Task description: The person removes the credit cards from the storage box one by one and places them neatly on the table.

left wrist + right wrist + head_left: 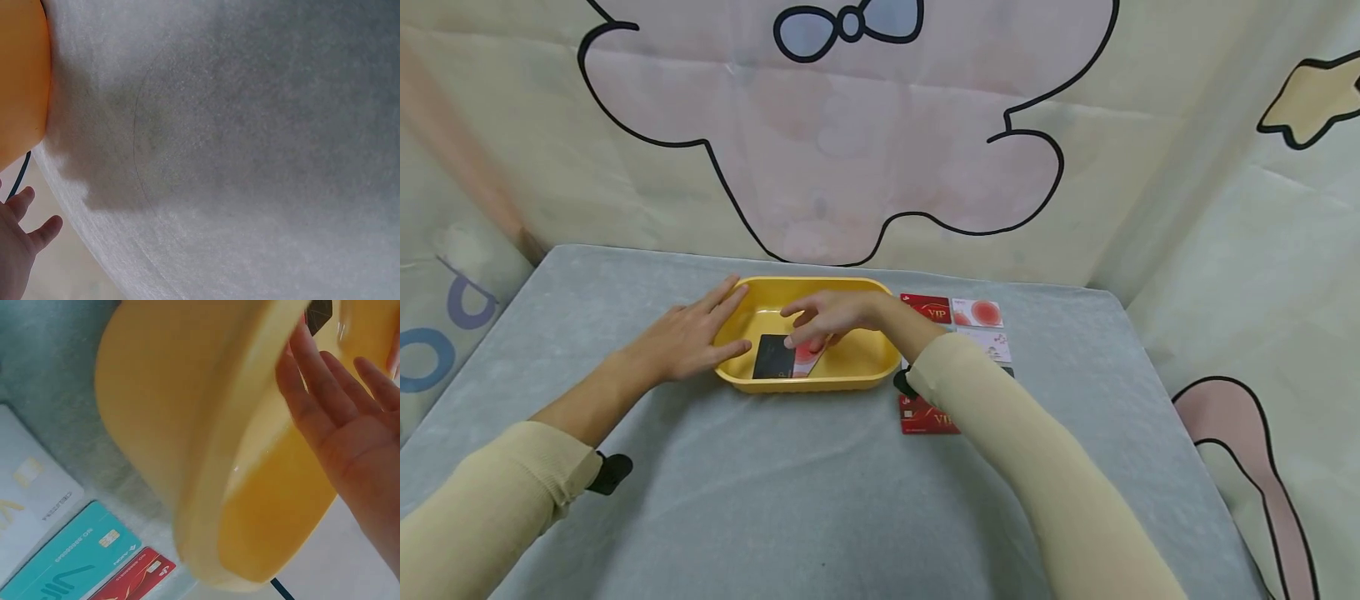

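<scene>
A yellow plastic tray (857,382) stands on the cloth-covered table, with a black card (772,358) lying in it. Beside the black card is a tilted red-and-white card (805,360), partly covered by my right hand (835,321). That hand reaches over the tray's right side and appears to pinch this card's upper end between thumb and fingertips; the contact is partly hidden. Against the tray's left rim rests my left hand (700,333), fingers spread. The left wrist view catches only some fingers of a hand (25,231) near the tray's orange-looking side (22,81).
Right of the tray, cards lie in rows: a red VIP card (927,308), a white card with a red circle (977,313), a pale card (988,343) and a nearer red card (927,417). A teal card (78,556) shows in the right wrist view. My right forearm hides some.
</scene>
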A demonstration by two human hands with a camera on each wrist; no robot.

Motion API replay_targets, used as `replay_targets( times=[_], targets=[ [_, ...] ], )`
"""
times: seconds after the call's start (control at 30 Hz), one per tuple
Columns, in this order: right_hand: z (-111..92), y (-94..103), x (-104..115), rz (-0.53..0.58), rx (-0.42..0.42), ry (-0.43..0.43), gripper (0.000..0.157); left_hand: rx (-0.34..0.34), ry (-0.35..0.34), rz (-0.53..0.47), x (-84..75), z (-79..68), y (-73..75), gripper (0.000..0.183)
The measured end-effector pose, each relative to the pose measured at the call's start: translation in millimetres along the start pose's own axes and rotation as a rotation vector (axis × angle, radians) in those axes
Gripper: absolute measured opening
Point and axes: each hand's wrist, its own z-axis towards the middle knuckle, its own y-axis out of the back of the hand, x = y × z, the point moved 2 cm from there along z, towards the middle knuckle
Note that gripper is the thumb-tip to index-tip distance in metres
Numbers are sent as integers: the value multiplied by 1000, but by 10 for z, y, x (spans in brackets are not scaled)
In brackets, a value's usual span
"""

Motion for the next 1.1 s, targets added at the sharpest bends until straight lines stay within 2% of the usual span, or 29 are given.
replay_targets(
  times=[0.13, 0.37, 0.83, 1.1],
  targets=[
    [41, -7, 23, -30, 1, -5, 75, 2, -1, 2, 7, -1, -3, 86],
    [111, -30, 58, -20, 15, -21, 76, -3, -3, 3, 12, -13, 6, 85],
    [111, -52, 106, -26, 31, -40, 71, 7, -5, -6, 6, 3, 6, 86],
    [128, -51, 125, -45, -15, -11, 66, 3, -7, -8, 9, -4, 9, 85]
  ],
)
